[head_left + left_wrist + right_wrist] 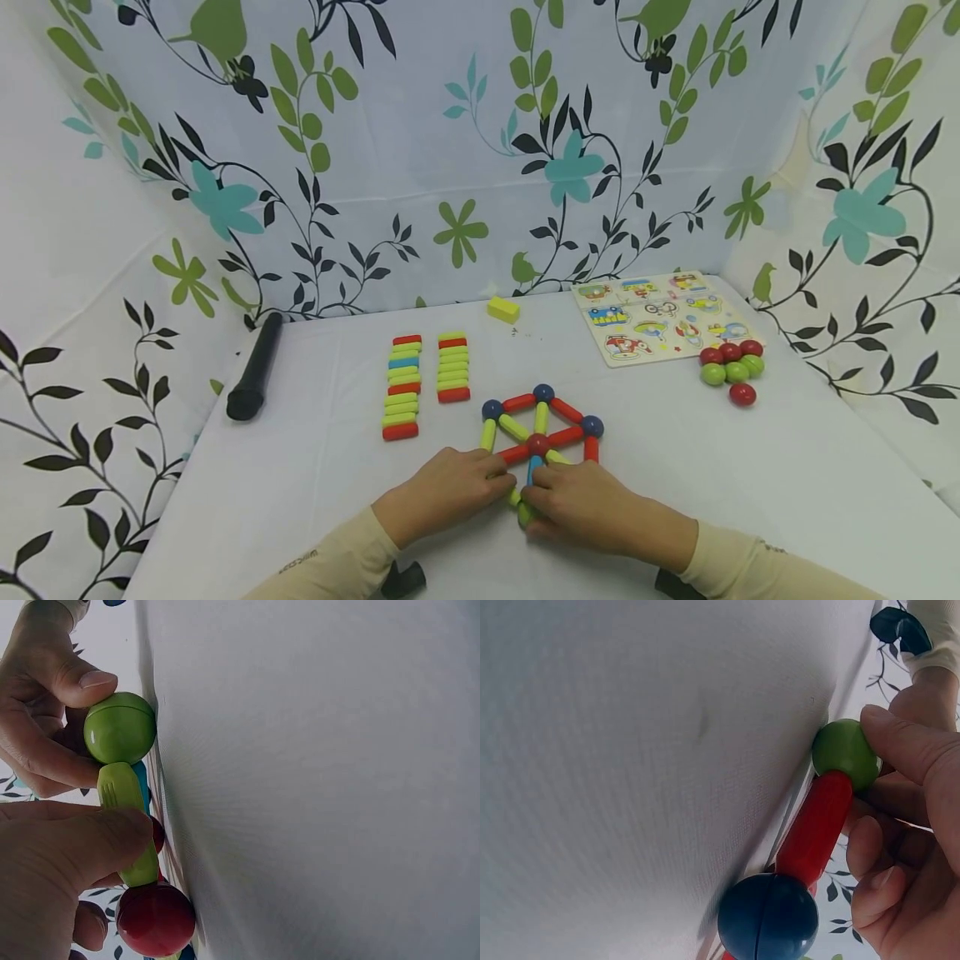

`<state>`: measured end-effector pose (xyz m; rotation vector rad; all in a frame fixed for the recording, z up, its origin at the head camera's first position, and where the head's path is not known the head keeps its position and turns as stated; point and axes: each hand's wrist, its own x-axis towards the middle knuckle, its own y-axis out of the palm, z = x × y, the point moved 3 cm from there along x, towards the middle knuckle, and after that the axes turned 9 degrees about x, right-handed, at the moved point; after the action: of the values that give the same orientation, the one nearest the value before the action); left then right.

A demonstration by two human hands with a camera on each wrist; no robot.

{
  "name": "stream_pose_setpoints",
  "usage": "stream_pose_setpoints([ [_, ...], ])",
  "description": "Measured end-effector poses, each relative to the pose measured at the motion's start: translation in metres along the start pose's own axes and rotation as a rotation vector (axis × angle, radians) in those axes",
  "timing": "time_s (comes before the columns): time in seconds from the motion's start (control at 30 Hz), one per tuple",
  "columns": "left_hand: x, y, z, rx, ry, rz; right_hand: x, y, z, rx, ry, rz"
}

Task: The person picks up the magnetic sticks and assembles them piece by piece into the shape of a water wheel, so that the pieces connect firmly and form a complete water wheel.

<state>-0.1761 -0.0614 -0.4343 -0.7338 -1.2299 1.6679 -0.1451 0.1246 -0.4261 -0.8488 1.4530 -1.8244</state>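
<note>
A wheel-like frame of rods and balls lies on the white cloth, with a red ball (537,445) as its hub and dark blue balls (543,392) along the far rim. My left hand (459,485) pinches a yellow-green rod (118,784) between thumb and fingers. That rod runs from a green ball (120,729) to a red ball (155,921) in the left wrist view. My right hand (583,505) grips the green ball at the near corner. From it, a red rod (815,829) leads to a dark blue ball (769,919). Both hands cover the near rim in the head view.
Two columns of loose rods (402,387) lie left of the frame. A yellow block (503,310) is behind them, and a black microphone (257,367) lies far left. At the right are a picture puzzle board (637,342) and several red and green balls (742,394).
</note>
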Motion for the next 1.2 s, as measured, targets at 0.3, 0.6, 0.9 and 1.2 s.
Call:
stream_pose_setpoints([
  [0.3,0.001,0.0,-0.001,-0.01,-0.009,-0.016,-0.001,0.001,-0.001,0.007,-0.015,-0.032],
  [0.6,-0.008,-0.008,0.011,-0.186,-0.114,-0.052,-0.011,-0.021,-0.03,0.176,0.12,-0.07],
  [0.9,-0.012,0.001,0.019,-0.217,-0.301,-0.044,-0.034,-0.035,-0.088,0.075,0.386,-0.143],
  [1.2,-0.011,0.002,0.02,-0.24,-0.334,-0.044,-0.038,-0.024,-0.097,0.112,0.366,-0.199],
])
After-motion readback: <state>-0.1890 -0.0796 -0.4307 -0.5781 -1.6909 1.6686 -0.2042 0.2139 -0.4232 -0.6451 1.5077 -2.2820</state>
